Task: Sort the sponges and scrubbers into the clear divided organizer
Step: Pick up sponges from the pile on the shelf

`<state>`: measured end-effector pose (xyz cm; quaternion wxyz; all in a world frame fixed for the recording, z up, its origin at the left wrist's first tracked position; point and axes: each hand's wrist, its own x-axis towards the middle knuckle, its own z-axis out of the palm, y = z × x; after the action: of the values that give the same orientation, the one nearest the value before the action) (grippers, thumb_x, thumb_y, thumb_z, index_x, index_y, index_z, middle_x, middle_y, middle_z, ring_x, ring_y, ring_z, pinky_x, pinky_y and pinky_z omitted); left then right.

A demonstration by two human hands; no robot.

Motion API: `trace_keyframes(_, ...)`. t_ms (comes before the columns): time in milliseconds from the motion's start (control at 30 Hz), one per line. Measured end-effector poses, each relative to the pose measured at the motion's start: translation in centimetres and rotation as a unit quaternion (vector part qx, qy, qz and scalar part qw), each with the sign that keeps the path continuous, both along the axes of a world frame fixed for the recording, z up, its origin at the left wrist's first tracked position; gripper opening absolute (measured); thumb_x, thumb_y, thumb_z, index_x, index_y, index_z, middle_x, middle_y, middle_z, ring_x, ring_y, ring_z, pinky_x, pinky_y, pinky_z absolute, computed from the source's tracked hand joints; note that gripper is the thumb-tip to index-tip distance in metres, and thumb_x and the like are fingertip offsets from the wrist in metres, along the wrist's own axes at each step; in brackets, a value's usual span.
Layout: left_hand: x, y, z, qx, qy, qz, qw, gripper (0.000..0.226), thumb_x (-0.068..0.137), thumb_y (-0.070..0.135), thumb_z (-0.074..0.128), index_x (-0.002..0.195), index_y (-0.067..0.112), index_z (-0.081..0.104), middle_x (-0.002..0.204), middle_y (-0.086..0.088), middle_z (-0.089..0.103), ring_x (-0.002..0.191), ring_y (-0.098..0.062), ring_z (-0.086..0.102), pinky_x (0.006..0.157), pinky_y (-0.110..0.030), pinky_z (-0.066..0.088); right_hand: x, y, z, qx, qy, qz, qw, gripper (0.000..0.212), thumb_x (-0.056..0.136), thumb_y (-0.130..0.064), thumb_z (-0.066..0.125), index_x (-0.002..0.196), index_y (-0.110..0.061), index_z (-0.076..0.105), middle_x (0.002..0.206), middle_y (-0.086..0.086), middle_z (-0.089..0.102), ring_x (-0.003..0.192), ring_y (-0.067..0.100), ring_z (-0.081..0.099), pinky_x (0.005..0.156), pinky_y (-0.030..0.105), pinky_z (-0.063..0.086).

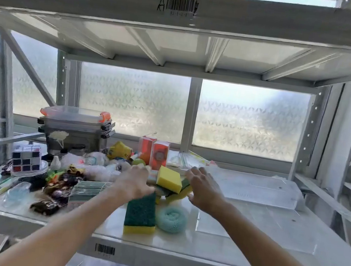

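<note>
Risk: the stacked sponges between my hands may topple if I pull one carelessly. My left hand curls on the green-topped sponge, apparently gripping it. My right hand lies open, fingers spread, touching the pile. The clear organizer sits just beyond my right hand on the shelf.
</note>
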<state>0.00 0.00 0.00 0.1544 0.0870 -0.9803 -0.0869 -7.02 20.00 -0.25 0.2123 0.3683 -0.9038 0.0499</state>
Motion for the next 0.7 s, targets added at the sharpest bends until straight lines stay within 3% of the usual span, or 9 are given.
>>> trace_keyframes(67, -1.3, 0.6, -0.4, -0.041, -0.004, -0.041, 0.998, 0.075, 0.077, 0.046, 0.065, 0.140, 0.015, 0.040, 0.143, -0.008, 0.046, 0.133, -0.026, 0.043, 0.109, -0.046, 0.039, -0.9, -0.9, -0.3, 0.057, 0.042, -0.034, 0.997, 0.049, 0.081, -0.007, 0.061, 0.129, -0.008, 0.047, 0.133, 0.010, 0.049, 0.126, 0.027, 0.041, 0.107, 0.037, 0.035)
trace_keyframes(133, -2.3, 1.7, -0.7, -0.071, -0.004, -0.084, 0.994, 0.084, 0.078, 0.041, 0.066, 0.148, 0.015, 0.028, 0.154, -0.007, 0.032, 0.143, -0.025, 0.030, 0.116, -0.045, 0.032, -1.6, -1.7, -0.6, 0.096, 0.062, -0.066, 0.991, 0.048, 0.083, -0.002, 0.057, 0.129, -0.008, 0.047, 0.134, 0.011, 0.051, 0.128, 0.027, 0.041, 0.110, 0.038, 0.032)
trace_keyframes(200, -3.7, 2.5, -1.1, -0.094, -0.010, -0.103, 0.990, 0.074, 0.080, 0.028, 0.066, 0.145, 0.015, 0.034, 0.151, -0.008, 0.035, 0.141, -0.026, 0.033, 0.115, -0.044, 0.034, -2.4, -2.3, -0.8, 0.138, 0.085, -0.089, 0.983, 0.044, 0.083, -0.002, 0.058, 0.126, -0.008, 0.051, 0.131, 0.012, 0.055, 0.127, 0.027, 0.045, 0.109, 0.039, 0.032)
trace_keyframes(300, -4.9, 2.9, -1.3, -0.166, 0.015, -0.093, 0.982, 0.047, 0.083, 0.015, 0.062, 0.128, 0.013, 0.050, 0.130, -0.008, 0.055, 0.123, -0.026, 0.054, 0.099, -0.042, 0.050, -2.7, -2.5, -0.3, 0.162, 0.153, -0.074, 0.972, 0.029, 0.084, 0.001, 0.056, 0.111, -0.009, 0.061, 0.115, 0.011, 0.066, 0.110, 0.028, 0.059, 0.100, 0.040, 0.039)
trace_keyframes(400, -4.8, 2.6, 0.7, -0.155, 0.138, -0.097, 0.973, 0.032, 0.086, 0.014, 0.060, 0.118, 0.012, 0.056, 0.115, -0.007, 0.063, 0.106, -0.024, 0.064, 0.086, -0.037, 0.057, -2.7, -0.6, 1.8, 0.102, 0.231, -0.030, 0.967, 0.024, 0.080, 0.002, 0.058, 0.095, -0.015, 0.067, 0.093, 0.004, 0.070, 0.084, 0.023, 0.069, 0.077, 0.035, 0.052)
trace_keyframes(500, -4.7, 3.6, 4.4, -0.073, 0.271, -0.113, 0.953, 0.040, 0.089, 0.010, 0.058, 0.129, 0.012, 0.055, 0.121, -0.008, 0.065, 0.111, -0.026, 0.062, 0.094, -0.037, 0.052, -3.6, 4.0, 5.1, -0.031, 0.256, -0.027, 0.966, 0.021, 0.079, -0.002, 0.064, 0.093, -0.017, 0.067, 0.084, 0.002, 0.068, 0.069, 0.023, 0.069, 0.060, 0.033, 0.054)
trace_keyframes(600, -6.4, 7.2, 6.9, 0.010, 0.278, -0.179, 0.944, 0.041, 0.088, 0.014, 0.061, 0.129, 0.015, 0.057, 0.123, -0.008, 0.065, 0.113, -0.028, 0.061, 0.095, -0.040, 0.050, -4.9, 10.4, 7.4, -0.077, 0.202, -0.122, 0.969, 0.015, 0.085, -0.013, 0.057, 0.097, -0.018, 0.066, 0.090, 0.003, 0.066, 0.074, 0.030, 0.068, 0.060, 0.037, 0.054)
trace_keyframes(700, -9.1, 11.5, 6.5, 0.022, 0.203, -0.217, 0.955, 0.032, 0.088, 0.015, 0.061, 0.120, 0.013, 0.061, 0.114, -0.007, 0.065, 0.105, -0.027, 0.063, 0.086, -0.037, 0.050, -6.7, 16.0, 7.5, -0.103, 0.111, -0.180, 0.972, 0.022, 0.080, -0.008, 0.059, 0.096, -0.020, 0.071, 0.090, 0.005, 0.067, 0.078, 0.031, 0.066, 0.071, 0.041, 0.056)
